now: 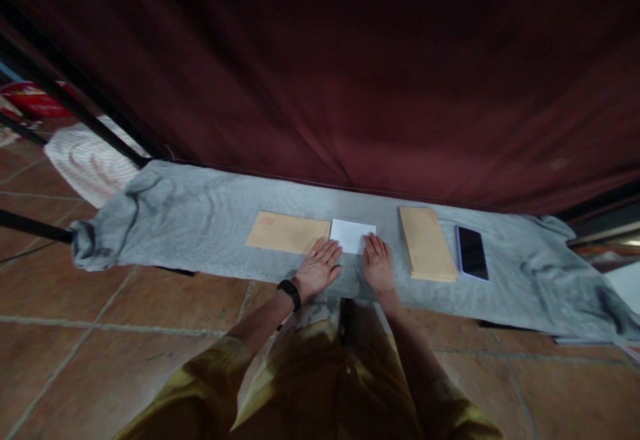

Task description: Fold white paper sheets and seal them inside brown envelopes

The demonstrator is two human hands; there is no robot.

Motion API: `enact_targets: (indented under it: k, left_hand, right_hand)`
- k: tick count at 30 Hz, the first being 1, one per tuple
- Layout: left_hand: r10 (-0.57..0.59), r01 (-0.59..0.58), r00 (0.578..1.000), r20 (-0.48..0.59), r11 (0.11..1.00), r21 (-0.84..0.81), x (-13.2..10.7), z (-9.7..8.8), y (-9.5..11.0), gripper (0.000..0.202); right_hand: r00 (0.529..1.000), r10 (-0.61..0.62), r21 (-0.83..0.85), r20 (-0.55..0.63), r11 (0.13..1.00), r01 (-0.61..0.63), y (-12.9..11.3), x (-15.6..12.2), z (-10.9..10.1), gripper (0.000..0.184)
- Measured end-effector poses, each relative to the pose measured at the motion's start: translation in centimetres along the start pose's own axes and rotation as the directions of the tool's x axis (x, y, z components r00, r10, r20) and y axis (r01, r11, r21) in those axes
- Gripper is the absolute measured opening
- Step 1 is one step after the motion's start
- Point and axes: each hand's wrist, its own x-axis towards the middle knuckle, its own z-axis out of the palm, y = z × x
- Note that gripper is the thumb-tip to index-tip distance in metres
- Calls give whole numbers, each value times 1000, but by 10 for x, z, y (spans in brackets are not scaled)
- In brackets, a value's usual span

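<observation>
A white sheet of paper (353,235) lies flat on the grey cloth, between my two hands. My left hand (319,267) rests palm down, fingers stretched out, over the right end of a brown envelope (285,232) and near the paper's lower left corner. Over the paper's lower right corner lies my right hand (378,263), flat with its fingers extended. To the right is a stack of brown envelopes (429,243), set lengthwise away from me.
A phone (472,253) with a dark screen lies right of the stack. The grey cloth (210,220) covers a long narrow surface. Behind it hangs a dark red curtain (350,93). Black metal bars (75,107) stand at the left, by a striped cloth (95,157).
</observation>
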Motion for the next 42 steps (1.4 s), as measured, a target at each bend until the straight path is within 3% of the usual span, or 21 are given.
enact_targets:
  k: [7, 12, 16, 19, 28, 35, 39, 42]
  left_hand:
    - [4, -4, 999, -49, 1000, 4, -1, 0, 0, 48]
    - [12, -12, 994, -106, 1000, -7, -1, 0, -1, 45]
    - [24, -27, 989, -148, 1000, -15, -2, -2, 0, 43]
    - [11, -14, 986, -164, 1000, -17, -3, -4, 1, 42]
    - [-34, 26, 987, -156, 998, -50, -4, -3, 0, 40]
    - [-34, 26, 984, -176, 998, -52, -5, 0, -2, 39]
    - [-32, 24, 985, -169, 998, -50, -4, -2, -2, 37]
    - [-32, 24, 985, -172, 998, -50, -4, -4, -1, 37]
  right_hand:
    - [999, 46, 39, -27, 998, -45, 13, -6, -8, 46]
    - [991, 94, 127, -93, 989, -82, 5, 0, -10, 45]
    - [999, -47, 244, -2, 969, 46, -14, 10, -6, 42]
    - [979, -179, 293, 94, 945, 145, -26, 20, 1, 44]
    - [928, -292, 195, 232, 948, 250, -44, 57, 19, 45]
    - [938, -268, 151, 221, 959, 239, -49, 78, 26, 46]
    - [943, -253, 144, 215, 963, 226, -51, 72, 25, 44]
    - [942, -256, 138, 217, 963, 230, -50, 52, 19, 44]
